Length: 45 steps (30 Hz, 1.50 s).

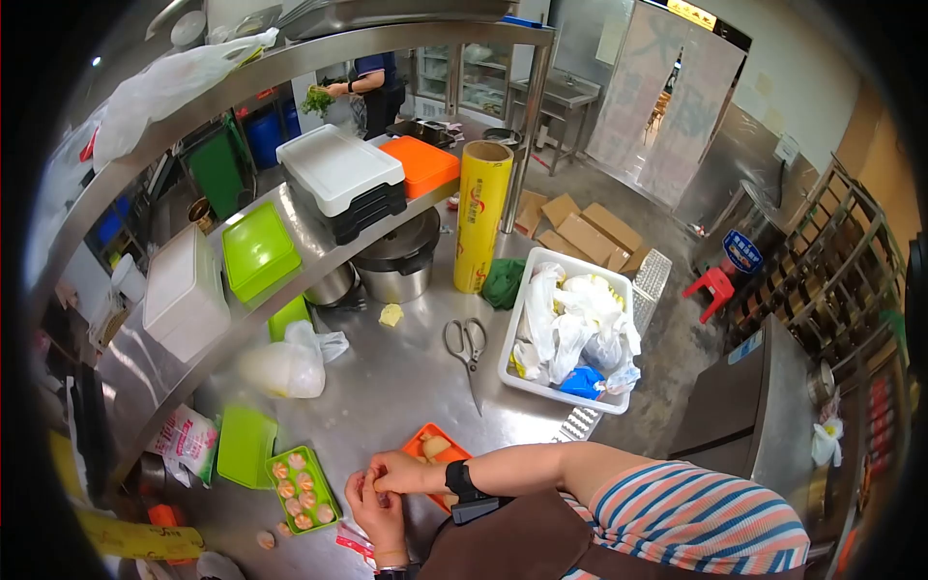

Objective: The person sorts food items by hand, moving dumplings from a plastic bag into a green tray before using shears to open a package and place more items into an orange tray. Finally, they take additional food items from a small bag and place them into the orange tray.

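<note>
My left hand [379, 514] and my right hand [400, 474] meet at the table's front, fingers pinched together. Whatever lies between their fingertips is too small and covered to make out. Just left of them, a bright green tray [330, 510] holds several small pinkish-orange, pleated-looking balls [299, 480]. Behind my right hand is an orange tray [458, 450] with pale pieces [436, 446] that look like dough, partly hidden by my wrist. Two similar balls lie on the metal outside the green tray, one a loose ball [266, 539].
Scissors [468, 346] lie on the steel table [387, 387], left of a white bin [507, 360] of plastic bags. A yellow roll [481, 217] stands behind. A raised shelf [333, 253] carries lidded boxes. Another person [372, 87] holds greens in the background.
</note>
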Each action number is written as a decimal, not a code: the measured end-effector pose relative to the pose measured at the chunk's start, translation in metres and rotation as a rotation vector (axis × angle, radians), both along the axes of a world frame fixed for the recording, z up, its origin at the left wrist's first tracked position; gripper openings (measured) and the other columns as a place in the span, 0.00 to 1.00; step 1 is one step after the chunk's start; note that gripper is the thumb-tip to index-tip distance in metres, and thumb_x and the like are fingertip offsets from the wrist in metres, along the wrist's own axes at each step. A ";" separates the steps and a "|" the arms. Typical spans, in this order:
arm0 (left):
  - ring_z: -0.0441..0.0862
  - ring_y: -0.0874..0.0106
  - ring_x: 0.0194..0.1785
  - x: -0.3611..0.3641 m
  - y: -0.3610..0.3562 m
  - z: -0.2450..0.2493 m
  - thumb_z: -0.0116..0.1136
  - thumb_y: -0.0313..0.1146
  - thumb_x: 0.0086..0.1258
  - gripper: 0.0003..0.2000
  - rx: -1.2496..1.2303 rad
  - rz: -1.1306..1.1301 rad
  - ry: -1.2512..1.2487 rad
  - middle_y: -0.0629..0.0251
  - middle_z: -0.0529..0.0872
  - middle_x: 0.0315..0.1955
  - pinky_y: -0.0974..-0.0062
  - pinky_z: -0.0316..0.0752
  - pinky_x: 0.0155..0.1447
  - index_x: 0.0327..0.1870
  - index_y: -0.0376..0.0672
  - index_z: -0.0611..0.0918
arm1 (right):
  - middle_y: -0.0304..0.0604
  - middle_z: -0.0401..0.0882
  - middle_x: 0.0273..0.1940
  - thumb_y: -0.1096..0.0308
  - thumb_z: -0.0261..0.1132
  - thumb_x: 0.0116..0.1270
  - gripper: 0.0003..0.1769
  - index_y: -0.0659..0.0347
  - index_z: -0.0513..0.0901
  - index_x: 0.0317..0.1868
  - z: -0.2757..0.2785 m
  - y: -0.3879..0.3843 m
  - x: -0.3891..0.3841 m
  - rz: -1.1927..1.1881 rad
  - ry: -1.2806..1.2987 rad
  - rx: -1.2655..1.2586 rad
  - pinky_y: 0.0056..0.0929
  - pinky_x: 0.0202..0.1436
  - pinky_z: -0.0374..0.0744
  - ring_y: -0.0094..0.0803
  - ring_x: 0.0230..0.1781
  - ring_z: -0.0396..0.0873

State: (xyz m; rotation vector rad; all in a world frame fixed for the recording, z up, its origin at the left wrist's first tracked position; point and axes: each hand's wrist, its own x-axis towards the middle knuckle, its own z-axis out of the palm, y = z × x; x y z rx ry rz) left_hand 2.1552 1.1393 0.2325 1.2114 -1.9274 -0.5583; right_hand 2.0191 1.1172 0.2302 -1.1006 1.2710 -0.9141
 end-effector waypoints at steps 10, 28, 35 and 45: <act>0.80 0.59 0.52 0.014 -0.011 -0.008 0.65 0.18 0.54 0.17 -0.036 0.093 0.090 0.55 0.76 0.55 0.68 0.78 0.54 0.46 0.40 0.84 | 0.34 0.80 0.36 0.63 0.62 0.64 0.08 0.58 0.80 0.37 -0.004 -0.003 -0.007 0.124 -0.488 0.246 0.22 0.41 0.77 0.21 0.35 0.78; 0.76 0.68 0.54 0.026 -0.001 0.104 0.58 0.28 0.72 0.05 0.411 -0.168 0.382 0.63 0.78 0.48 0.70 0.72 0.60 0.44 0.38 0.79 | 0.52 0.72 0.57 0.61 0.81 0.37 0.41 0.60 0.76 0.55 0.046 -0.005 -0.006 0.352 0.193 -0.548 0.41 0.61 0.73 0.50 0.60 0.71; 0.71 0.62 0.63 -0.016 0.011 0.138 0.56 0.26 0.71 0.11 0.365 -0.348 0.338 0.58 0.74 0.61 0.64 0.65 0.69 0.52 0.39 0.79 | 0.48 0.72 0.51 0.60 0.83 0.35 0.37 0.59 0.76 0.48 0.085 0.010 -0.075 0.360 0.289 -0.541 0.40 0.51 0.75 0.49 0.51 0.74; 0.78 0.70 0.53 -0.020 0.014 0.104 0.54 0.29 0.76 0.12 0.524 -0.198 0.255 0.59 0.83 0.49 0.72 0.72 0.60 0.55 0.35 0.80 | 0.50 0.71 0.58 0.60 0.78 0.50 0.29 0.54 0.77 0.52 0.125 0.132 -0.247 -0.697 0.601 -0.816 0.41 0.59 0.73 0.49 0.56 0.72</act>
